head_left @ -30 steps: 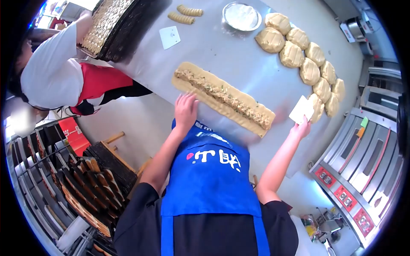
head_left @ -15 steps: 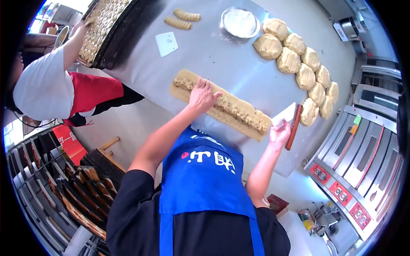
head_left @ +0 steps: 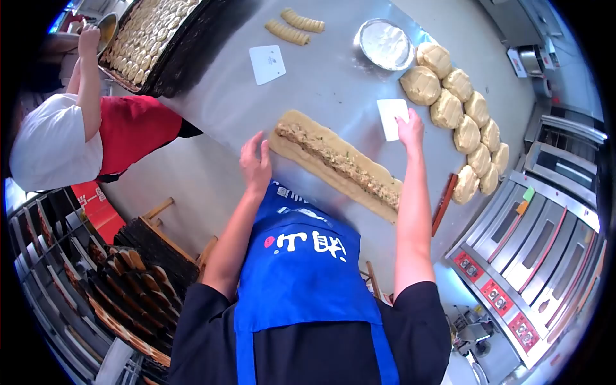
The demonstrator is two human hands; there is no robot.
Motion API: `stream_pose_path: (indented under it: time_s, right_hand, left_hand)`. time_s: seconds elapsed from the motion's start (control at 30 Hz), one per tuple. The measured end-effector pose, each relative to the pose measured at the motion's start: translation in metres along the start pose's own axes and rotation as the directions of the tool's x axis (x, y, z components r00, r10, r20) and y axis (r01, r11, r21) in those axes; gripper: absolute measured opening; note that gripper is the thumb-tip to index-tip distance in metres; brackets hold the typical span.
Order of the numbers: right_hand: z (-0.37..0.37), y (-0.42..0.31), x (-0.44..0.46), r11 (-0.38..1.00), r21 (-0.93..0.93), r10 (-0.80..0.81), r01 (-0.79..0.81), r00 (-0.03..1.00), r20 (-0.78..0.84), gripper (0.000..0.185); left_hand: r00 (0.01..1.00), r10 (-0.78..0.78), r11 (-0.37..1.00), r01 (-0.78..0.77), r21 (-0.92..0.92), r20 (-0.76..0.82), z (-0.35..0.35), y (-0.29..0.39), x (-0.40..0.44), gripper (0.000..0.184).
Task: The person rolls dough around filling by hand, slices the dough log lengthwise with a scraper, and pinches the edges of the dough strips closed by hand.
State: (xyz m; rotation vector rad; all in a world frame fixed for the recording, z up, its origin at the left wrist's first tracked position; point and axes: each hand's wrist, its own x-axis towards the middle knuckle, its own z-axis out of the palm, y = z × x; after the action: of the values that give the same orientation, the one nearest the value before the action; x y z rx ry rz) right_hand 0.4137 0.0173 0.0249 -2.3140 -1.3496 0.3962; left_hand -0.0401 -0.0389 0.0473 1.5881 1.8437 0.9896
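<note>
A long flat strip of dough (head_left: 314, 168) lies slanting on the metal table, with a line of crumbly filling (head_left: 340, 159) along its length. Just off the strip's left end is my left hand (head_left: 255, 162), empty, its thumb and fingers apart. My right hand (head_left: 410, 131) grips a white scraper (head_left: 392, 119) above the table, beyond the strip's right part. My right forearm covers the tip of the strip's right end. A brown stick (head_left: 444, 204) lies to the right of that forearm.
Several dough lumps (head_left: 466, 136) line the table's right side near a bowl of white powder (head_left: 386, 44). Another scraper (head_left: 267, 65) and two ridged dough pieces (head_left: 287, 31) lie at the back. A co-worker (head_left: 96, 128) stands left by a filled tray (head_left: 151, 38). Ovens (head_left: 532, 237) stand right.
My left hand has left the filling and moved to the strip's left end. My right hand has carried the scraper up and left, away from the brown stick. The co-worker's arm has risen off the tray.
</note>
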Motion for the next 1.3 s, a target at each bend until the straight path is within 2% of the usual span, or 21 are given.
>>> stream_pose_path:
  time_s: [0.03,0.07,0.17,0.23,0.33,0.4,0.43,0.53,0.6,0.67,0.73,0.77,0.87,0.93,0.97,1.03,1.07,1.1,1.13,1.27,1.3]
  right_hand:
    - [0.001,-0.010,0.021,0.997,-0.071,0.031,-0.025,0.995,0.097,0.040]
    - [0.003,-0.019,0.034,0.988,-0.148,0.074,-0.046,0.978,0.193,0.042]
    - [0.039,-0.056,0.051,0.991,-0.128,0.058,-0.022,0.957,0.283,0.039]
    - [0.071,-0.072,0.041,0.998,0.050,-0.048,0.032,0.933,0.356,0.044]
    - [0.111,-0.101,0.025,0.992,0.003,-0.119,0.127,0.920,0.373,0.045]
    - [0.137,-0.107,0.014,0.964,0.205,-0.238,0.170,0.896,0.375,0.039]
    - [0.129,-0.123,0.011,0.962,0.211,-0.247,0.176,0.890,0.384,0.039]
    - [0.076,-0.182,-0.011,0.955,0.243,-0.279,0.169,0.789,0.547,0.031]
    - [0.063,-0.188,-0.036,0.859,0.366,-0.512,0.358,0.615,0.600,0.026]
    - [0.061,-0.188,-0.080,0.669,0.243,-0.726,0.703,0.546,0.418,0.030]
    - [0.064,-0.181,-0.125,0.572,0.191,-0.817,0.798,0.536,0.211,0.032]
    - [0.069,-0.171,-0.134,0.479,0.182,-0.877,0.859,0.465,0.119,0.035]
    - [0.043,-0.172,-0.148,0.513,0.238,-0.857,0.825,0.506,0.097,0.033]
    - [0.028,-0.161,-0.133,0.625,0.207,-0.770,0.752,0.638,0.010,0.027]
    - [0.024,-0.152,-0.117,0.728,0.192,-0.679,0.658,0.731,0.071,0.023]
    - [0.017,-0.135,-0.070,0.909,0.113,-0.417,0.401,0.875,0.248,0.019]
    - [0.012,-0.125,-0.045,0.969,0.040,-0.242,0.244,0.902,0.358,0.020]
    - [0.015,-0.107,-0.021,0.973,-0.008,-0.213,0.231,0.912,0.350,0.024]
    - [0.023,-0.091,0.000,0.973,-0.054,-0.192,0.223,0.920,0.343,0.028]
    - [0.065,-0.079,0.030,0.981,-0.073,-0.150,0.180,0.943,0.297,0.032]
    - [0.083,-0.085,0.028,0.978,-0.027,-0.191,0.208,0.937,0.292,0.035]
  left_hand:
    - [0.995,-0.100,0.994,0.100,-0.046,0.004,-0.004,-0.006,0.002,0.030]
    - [0.994,-0.111,0.993,0.111,-0.049,0.005,-0.007,-0.012,0.001,0.030]
    - [0.963,-0.265,0.943,0.270,-0.195,0.053,-0.010,-0.015,0.006,0.032]
    - [0.947,-0.317,0.914,0.321,-0.249,0.058,-0.009,-0.014,0.009,0.033]
    - [0.953,-0.295,0.920,0.303,-0.249,0.069,0.002,-0.021,0.015,0.032]
    - [0.949,-0.310,0.922,0.316,-0.223,0.061,0.011,-0.031,0.012,0.032]
    - [0.949,-0.309,0.930,0.315,-0.189,0.060,0.012,-0.037,0.014,0.031]
    - [0.961,-0.275,0.936,0.276,-0.219,0.037,0.015,-0.040,0.018,0.030]
    - [0.952,-0.302,0.926,0.304,-0.224,0.041,0.014,-0.042,0.017,0.030]
    - [0.949,-0.311,0.920,0.316,-0.233,0.057,0.015,-0.042,0.020,0.029]
    - [0.946,-0.322,0.918,0.323,-0.232,0.041,0.016,-0.040,0.022,0.027]
    - [0.947,-0.319,0.918,0.319,-0.237,0.039,0.019,-0.041,0.023,0.027]
    - [0.962,-0.273,0.942,0.271,-0.197,0.015,0.022,-0.044,0.023,0.025]
    - [0.992,-0.042,0.998,0.047,-0.041,0.117,0.020,-0.036,0.028,0.033]
    - [0.991,-0.035,0.998,0.040,-0.042,0.127,0.021,-0.030,0.030,0.033]
    - [0.955,0.179,0.978,-0.199,0.067,0.236,0.022,-0.011,0.039,0.052]
    - [0.952,0.183,0.977,-0.203,0.060,0.244,0.024,-0.004,0.041,0.052]
    - [0.927,0.204,0.969,-0.237,0.071,0.314,0.027,0.001,0.047,0.061]
    - [0.900,0.221,0.959,-0.271,0.084,0.377,0.030,0.004,0.052,0.070]
    - [0.900,0.134,0.969,-0.207,0.137,0.414,0.039,0.003,0.059,0.076]
    - [0.906,0.139,0.979,-0.187,0.083,0.400,0.039,0.001,0.060,0.078]
